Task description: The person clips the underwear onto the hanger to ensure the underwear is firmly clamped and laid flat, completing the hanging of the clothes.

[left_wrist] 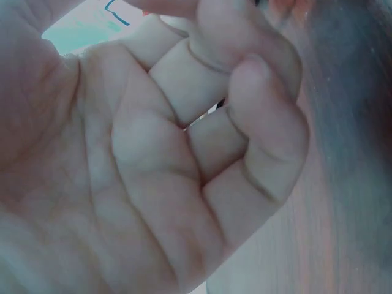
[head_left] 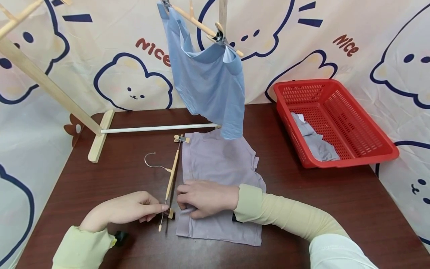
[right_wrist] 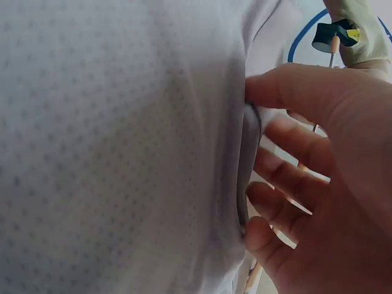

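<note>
Lavender shorts (head_left: 218, 160) lie flat on the table, waistband to the left. A wooden clip hanger (head_left: 173, 175) with a metal hook lies along that waistband. Its far clip (head_left: 181, 139) sits at the waistband's far corner. My left hand (head_left: 129, 207) pinches the near clip (head_left: 171, 213) between thumb and fingers; its curled fingers fill the left wrist view. With my right hand (head_left: 208, 198) I pinch the waistband near that clip. The right wrist view shows thumb and fingers of the right hand (right_wrist: 306, 165) along the dotted fabric's edge (right_wrist: 242, 165).
Light blue shorts (head_left: 208, 74) hang by clips from another hanger (head_left: 195, 20) at the back. A wooden rack with a white lower bar (head_left: 158, 128) stands behind. To the right, a red basket (head_left: 366, 123) holds grey cloth (head_left: 317, 140).
</note>
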The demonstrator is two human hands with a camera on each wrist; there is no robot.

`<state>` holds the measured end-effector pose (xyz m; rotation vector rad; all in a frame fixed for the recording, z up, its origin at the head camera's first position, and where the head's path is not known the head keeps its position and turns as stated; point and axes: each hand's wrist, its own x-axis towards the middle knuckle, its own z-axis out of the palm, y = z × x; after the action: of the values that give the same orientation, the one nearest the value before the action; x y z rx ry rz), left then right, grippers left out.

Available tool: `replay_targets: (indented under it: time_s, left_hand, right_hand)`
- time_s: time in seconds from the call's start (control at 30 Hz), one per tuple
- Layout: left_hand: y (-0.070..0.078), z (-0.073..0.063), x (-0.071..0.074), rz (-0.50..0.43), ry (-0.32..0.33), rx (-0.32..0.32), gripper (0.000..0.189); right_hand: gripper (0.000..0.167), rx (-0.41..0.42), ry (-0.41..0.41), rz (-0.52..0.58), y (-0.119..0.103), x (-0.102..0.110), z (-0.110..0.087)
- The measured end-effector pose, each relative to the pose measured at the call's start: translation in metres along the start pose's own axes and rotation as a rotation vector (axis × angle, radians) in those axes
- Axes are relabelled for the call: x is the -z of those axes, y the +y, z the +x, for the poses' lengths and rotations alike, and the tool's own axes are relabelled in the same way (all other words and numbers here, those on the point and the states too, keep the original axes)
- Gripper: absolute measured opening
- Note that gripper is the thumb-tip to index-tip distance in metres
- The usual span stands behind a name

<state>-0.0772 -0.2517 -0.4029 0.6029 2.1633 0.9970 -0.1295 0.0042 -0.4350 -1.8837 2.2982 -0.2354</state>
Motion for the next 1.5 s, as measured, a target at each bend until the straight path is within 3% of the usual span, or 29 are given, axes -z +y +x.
replay_targets:
  time_s: [0.17, 0.3, 0.5, 0.77, 0.9, 1.2, 1.5]
  left_hand:
    - [-0.001, 0.000, 0.000, -0.003, 0.001, -0.012, 0.051]
    - [-0.001, 0.002, -0.002, 0.000, 0.007, -0.016, 0.052]
    - [-0.002, 0.009, -0.007, -0.029, 0.030, 0.024, 0.049]
    - [-0.006, 0.020, -0.016, -0.134, 0.074, 0.052, 0.048]
    - [-0.004, 0.023, -0.017, -0.145, 0.110, 0.061, 0.048]
    - [0.001, 0.031, -0.027, -0.158, 0.199, 0.014, 0.048]
    - [0.000, 0.030, -0.028, -0.223, 0.200, -0.021, 0.044]
  right_hand:
    - [0.022, 0.025, 0.022, 0.042, -0.001, 0.000, -0.002]
    - [0.021, 0.019, 0.066, -0.052, -0.007, -0.001, -0.007]
    - [0.059, -0.076, 0.079, -0.093, -0.021, -0.003, -0.015]
    - [0.044, -0.213, 0.061, 0.031, -0.023, -0.004, -0.024]
    - [0.035, -0.302, 0.061, 0.029, -0.023, -0.002, -0.030]
    - [0.021, -0.188, 0.085, 0.058, -0.019, 0.002, -0.030]
    - [0.035, -0.241, 0.077, 0.092, -0.016, 0.007, -0.033]
